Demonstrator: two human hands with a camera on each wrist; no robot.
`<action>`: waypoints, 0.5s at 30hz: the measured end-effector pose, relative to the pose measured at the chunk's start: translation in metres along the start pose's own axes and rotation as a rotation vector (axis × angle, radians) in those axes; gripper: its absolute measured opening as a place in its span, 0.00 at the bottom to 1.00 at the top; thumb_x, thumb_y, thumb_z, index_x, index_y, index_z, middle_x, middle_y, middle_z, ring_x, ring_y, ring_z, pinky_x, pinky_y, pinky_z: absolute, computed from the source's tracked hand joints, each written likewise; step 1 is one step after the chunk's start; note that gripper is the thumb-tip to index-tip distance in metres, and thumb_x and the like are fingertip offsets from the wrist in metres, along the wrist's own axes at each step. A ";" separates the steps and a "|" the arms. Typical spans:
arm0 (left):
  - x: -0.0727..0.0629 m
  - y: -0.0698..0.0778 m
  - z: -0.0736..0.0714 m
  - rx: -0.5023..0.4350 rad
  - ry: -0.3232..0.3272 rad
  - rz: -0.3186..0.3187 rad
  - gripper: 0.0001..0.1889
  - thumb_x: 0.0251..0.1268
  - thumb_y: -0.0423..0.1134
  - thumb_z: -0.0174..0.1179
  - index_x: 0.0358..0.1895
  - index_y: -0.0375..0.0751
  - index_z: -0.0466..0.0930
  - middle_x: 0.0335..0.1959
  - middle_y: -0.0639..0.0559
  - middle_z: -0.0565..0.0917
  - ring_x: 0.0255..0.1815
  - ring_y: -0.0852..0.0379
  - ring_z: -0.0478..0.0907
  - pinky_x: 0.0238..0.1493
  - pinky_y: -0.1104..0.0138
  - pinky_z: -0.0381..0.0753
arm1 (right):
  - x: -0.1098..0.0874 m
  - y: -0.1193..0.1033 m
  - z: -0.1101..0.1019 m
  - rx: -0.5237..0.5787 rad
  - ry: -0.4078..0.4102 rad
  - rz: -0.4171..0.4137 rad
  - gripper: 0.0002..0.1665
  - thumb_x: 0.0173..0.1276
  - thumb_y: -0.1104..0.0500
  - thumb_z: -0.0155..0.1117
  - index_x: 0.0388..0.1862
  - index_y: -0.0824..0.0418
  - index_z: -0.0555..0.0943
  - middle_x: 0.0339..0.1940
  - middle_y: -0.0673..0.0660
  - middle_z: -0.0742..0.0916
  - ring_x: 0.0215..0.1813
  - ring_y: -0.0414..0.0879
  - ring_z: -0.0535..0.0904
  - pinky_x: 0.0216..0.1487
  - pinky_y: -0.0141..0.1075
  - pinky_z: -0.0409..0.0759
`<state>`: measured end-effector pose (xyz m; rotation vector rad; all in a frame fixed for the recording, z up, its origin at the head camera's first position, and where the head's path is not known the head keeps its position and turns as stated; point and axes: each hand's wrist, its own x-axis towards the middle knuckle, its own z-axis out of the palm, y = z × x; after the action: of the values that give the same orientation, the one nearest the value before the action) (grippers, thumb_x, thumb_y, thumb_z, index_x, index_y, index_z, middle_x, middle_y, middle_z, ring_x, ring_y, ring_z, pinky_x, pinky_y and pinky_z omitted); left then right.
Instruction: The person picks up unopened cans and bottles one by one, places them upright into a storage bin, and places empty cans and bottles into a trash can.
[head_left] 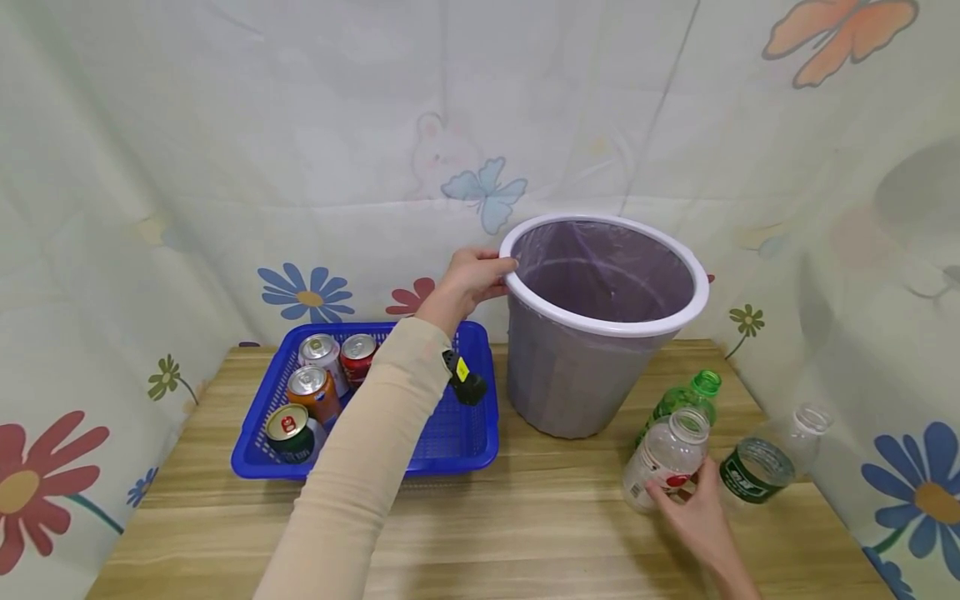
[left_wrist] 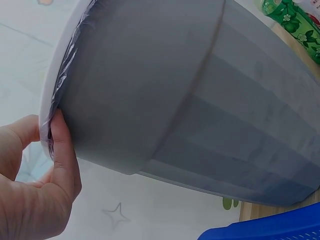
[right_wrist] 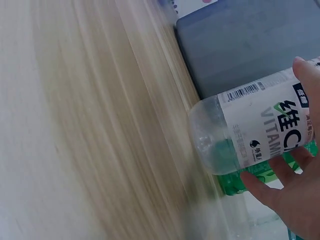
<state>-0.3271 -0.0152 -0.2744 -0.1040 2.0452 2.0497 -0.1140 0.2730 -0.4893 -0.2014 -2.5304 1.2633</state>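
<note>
My left hand (head_left: pixel 474 283) pinches the white rim of a grey trash bin (head_left: pixel 570 383), thumb outside and fingers under the rim in the left wrist view. A thin plastic bag (head_left: pixel 600 267) lines the bin. To the bin's right, my right hand (head_left: pixel 697 512) grips a clear plastic bottle (head_left: pixel 663 467) with a white label, its thumb on one side and fingers on the other. No cap shows on this bottle. Just behind it stands a green bottle (head_left: pixel 701 392), partly hidden. A clear bottle with a green label (head_left: pixel 772 458) is right of the hand.
A blue plastic basket (head_left: pixel 457 454) with several drink cans, among them an orange can (head_left: pixel 318 400), is left of the bin, partly covered by my left sleeve. Everything is on a wooden table (head_left: pixel 525 533). A flower-printed curtain (head_left: pixel 315 125) hangs behind and at both sides.
</note>
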 end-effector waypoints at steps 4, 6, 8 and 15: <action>0.000 0.000 0.001 0.003 0.009 0.009 0.22 0.58 0.35 0.61 0.56 0.32 0.71 0.43 0.42 0.78 0.36 0.52 0.81 0.40 0.67 0.83 | 0.000 -0.001 0.002 0.013 0.012 0.013 0.45 0.55 0.64 0.68 0.64 0.71 0.51 0.53 0.65 0.69 0.49 0.49 0.68 0.39 0.20 0.70; -0.001 0.000 0.002 0.003 0.011 0.011 0.22 0.58 0.35 0.62 0.55 0.32 0.71 0.43 0.42 0.78 0.36 0.52 0.81 0.40 0.67 0.83 | 0.001 -0.001 0.003 0.015 0.013 0.022 0.46 0.55 0.64 0.69 0.64 0.71 0.51 0.53 0.66 0.69 0.48 0.46 0.69 0.39 0.20 0.70; -0.001 0.000 0.002 -0.002 0.007 0.009 0.22 0.58 0.34 0.62 0.56 0.32 0.70 0.43 0.42 0.78 0.36 0.52 0.81 0.41 0.66 0.83 | 0.002 -0.001 0.004 0.019 0.017 0.035 0.46 0.54 0.64 0.69 0.63 0.71 0.51 0.52 0.66 0.70 0.47 0.38 0.68 0.40 0.20 0.69; 0.002 -0.001 0.002 -0.008 -0.005 -0.001 0.24 0.58 0.35 0.61 0.58 0.34 0.70 0.44 0.42 0.78 0.33 0.54 0.80 0.42 0.66 0.82 | 0.003 -0.001 0.005 0.040 0.007 0.039 0.46 0.55 0.65 0.68 0.63 0.72 0.50 0.53 0.68 0.69 0.52 0.57 0.69 0.39 0.18 0.68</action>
<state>-0.3290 -0.0130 -0.2754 -0.1004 2.0338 2.0557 -0.1187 0.2692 -0.4904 -0.2462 -2.5049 1.3241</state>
